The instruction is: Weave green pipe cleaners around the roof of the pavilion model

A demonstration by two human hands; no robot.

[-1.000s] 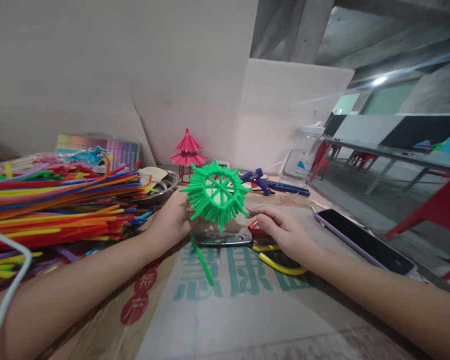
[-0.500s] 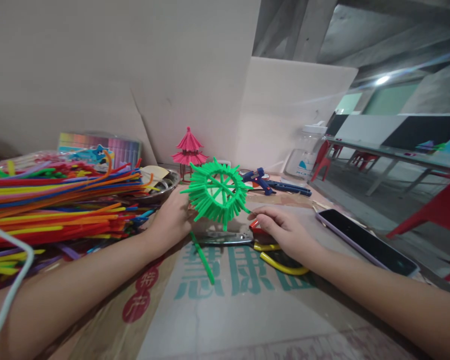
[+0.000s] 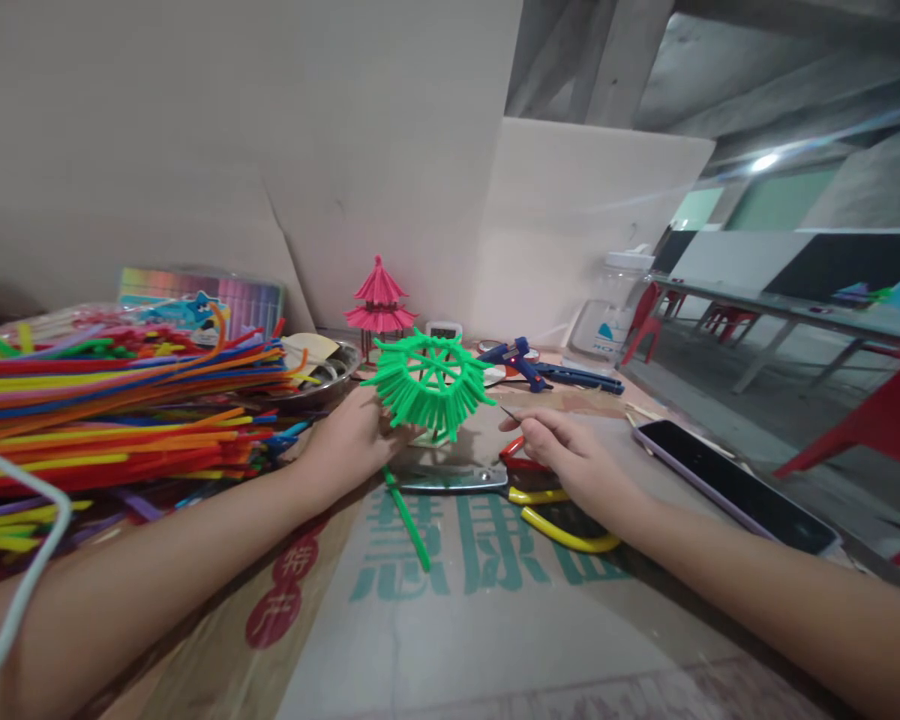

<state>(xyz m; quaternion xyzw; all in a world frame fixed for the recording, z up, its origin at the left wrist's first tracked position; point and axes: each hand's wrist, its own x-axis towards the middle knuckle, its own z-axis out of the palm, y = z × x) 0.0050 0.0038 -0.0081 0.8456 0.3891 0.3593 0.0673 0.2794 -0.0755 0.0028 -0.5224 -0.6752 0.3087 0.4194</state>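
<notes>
My left hand (image 3: 354,440) is closed at the underside of a green pipe-cleaner roof (image 3: 427,400), a spoked ring with fringe-like strands all round. Its fingertips are partly hidden behind the strands. Just right of the roof, my right hand (image 3: 562,450) pinches a thin dark pointed piece (image 3: 507,413), too small to name surely; its tip stands apart from the strands. Below both hands lie scissors (image 3: 450,481) with red and yellow handles, partly under my right hand. A loose green pipe cleaner (image 3: 409,525) lies beside the blades.
Bundles of coloured pipe cleaners (image 3: 120,400) fill the left side, before a marker set (image 3: 202,290). Behind stands a pink pagoda model (image 3: 379,300). A blue glue gun (image 3: 517,360), a clear bottle (image 3: 607,310) and a phone (image 3: 727,480) lie further right. A white cable (image 3: 37,580) crosses the near left.
The green roof has tipped from facing me to a flatter pose and sits slightly lower. My right fingertips have come away from its right-hand strand, and the dark point now shows.
</notes>
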